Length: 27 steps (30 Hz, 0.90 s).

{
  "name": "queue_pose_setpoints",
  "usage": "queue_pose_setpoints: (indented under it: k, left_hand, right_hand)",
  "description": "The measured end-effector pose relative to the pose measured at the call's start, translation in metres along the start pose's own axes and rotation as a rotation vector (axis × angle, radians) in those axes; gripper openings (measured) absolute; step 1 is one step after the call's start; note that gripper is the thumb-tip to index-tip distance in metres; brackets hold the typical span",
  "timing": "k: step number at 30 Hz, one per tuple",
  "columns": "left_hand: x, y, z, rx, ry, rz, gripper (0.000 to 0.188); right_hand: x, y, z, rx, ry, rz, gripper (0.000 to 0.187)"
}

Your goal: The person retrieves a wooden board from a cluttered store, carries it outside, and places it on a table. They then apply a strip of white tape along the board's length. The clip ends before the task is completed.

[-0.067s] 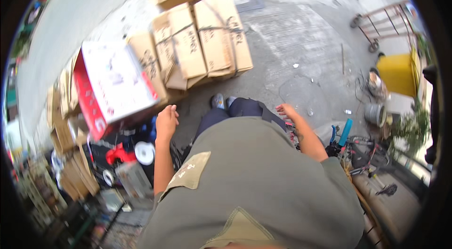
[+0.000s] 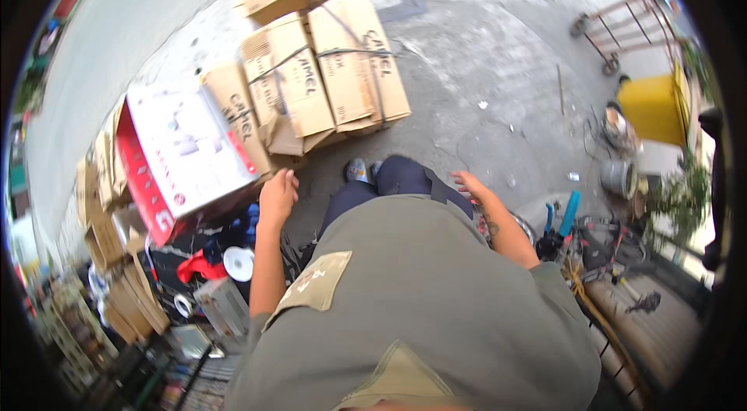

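My left hand (image 2: 278,189) hangs at my side with loosely bent, slightly parted fingers and nothing in it. Nearest to it is a large white and red printed box (image 2: 191,139), just beyond on the left. On my other side, my right hand (image 2: 470,184) is held out low with its fingers stretched and apart, also holding nothing. Ahead to the left stand several brown cardboard boxes; one flattened-looking tied carton (image 2: 354,61) has dark straps around it, and another brown carton (image 2: 292,84) leans beside it.
A metal hand cart (image 2: 630,26), a yellow bin (image 2: 654,109) and a grey bucket (image 2: 618,178) stand at right. Nearer lie bicycle parts with a blue handle (image 2: 570,213). At left are a white spool (image 2: 239,264), a red cloth (image 2: 200,265) and folded cardboard (image 2: 134,306). Grey concrete (image 2: 475,100) lies ahead.
The boxes, cart and bin sit slightly farther left in the picture as my view turns a little. Both hands keep nearly the same pose and hold nothing.
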<state>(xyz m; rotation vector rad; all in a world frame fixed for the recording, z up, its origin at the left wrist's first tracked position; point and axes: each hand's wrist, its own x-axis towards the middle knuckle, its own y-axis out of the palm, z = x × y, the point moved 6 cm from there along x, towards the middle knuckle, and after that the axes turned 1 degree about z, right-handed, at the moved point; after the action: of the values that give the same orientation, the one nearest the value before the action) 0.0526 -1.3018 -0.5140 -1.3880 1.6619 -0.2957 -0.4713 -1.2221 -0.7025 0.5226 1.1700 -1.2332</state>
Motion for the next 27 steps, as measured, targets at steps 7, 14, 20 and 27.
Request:
queue_pose_setpoints:
  k: [7,14,20,27]
  left_hand:
    - [0.159,0.060,-0.152,0.316,0.552,0.204,0.042]
    - [0.370,0.168,-0.205,0.435,0.513,0.085,0.103]
    - [0.460,0.243,-0.113,0.343,0.060,0.701,0.068]
    - [0.480,0.249,-0.141,-0.030,-0.494,0.613,0.027]
  right_hand:
    - [0.011,-0.007,-0.063,0.831,0.060,0.293,0.079]
    - [0.144,-0.144,-0.083,0.821,0.146,-0.134,0.057]
    - [0.227,-0.333,0.071,0.168,-0.347,-0.304,0.023]
    - [0.249,-0.410,0.164,0.344,-0.303,-0.134,0.031]
